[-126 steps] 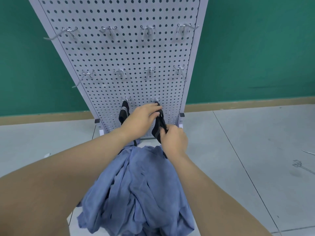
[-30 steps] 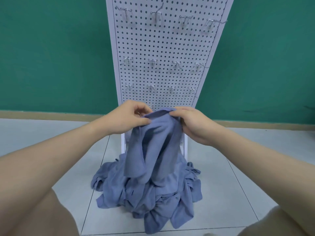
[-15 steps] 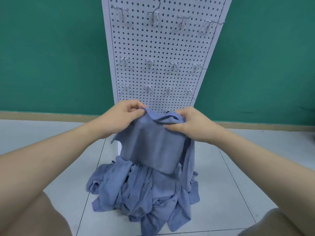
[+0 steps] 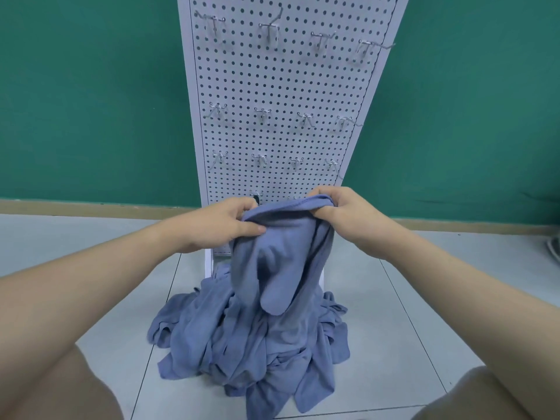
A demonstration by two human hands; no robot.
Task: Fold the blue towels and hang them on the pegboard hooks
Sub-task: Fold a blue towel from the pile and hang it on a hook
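Observation:
A blue towel [image 4: 272, 268] hangs in front of me, held up by its top edge. My left hand [image 4: 224, 222] grips the left end of that edge and my right hand [image 4: 342, 213] pinches the right end. Its lower part droops onto a heap of blue towels [image 4: 242, 353] on the floor. Behind stands the white pegboard [image 4: 281, 86] with rows of bare metal hooks [image 4: 262, 115]. A dark item [image 4: 257, 199] hangs low on the board, mostly hidden behind my left hand.
The pegboard stands against a green wall [image 4: 91, 101] on a pale tiled floor [image 4: 424, 298]. My knees show at the bottom left and bottom right corners. A pale object [image 4: 553, 248] lies at the right edge.
My hands have shifted along the towel's top edge and spread a little wider. The hanging cloth has bunched from a flatter panel into a narrower drape. The view moved closer.

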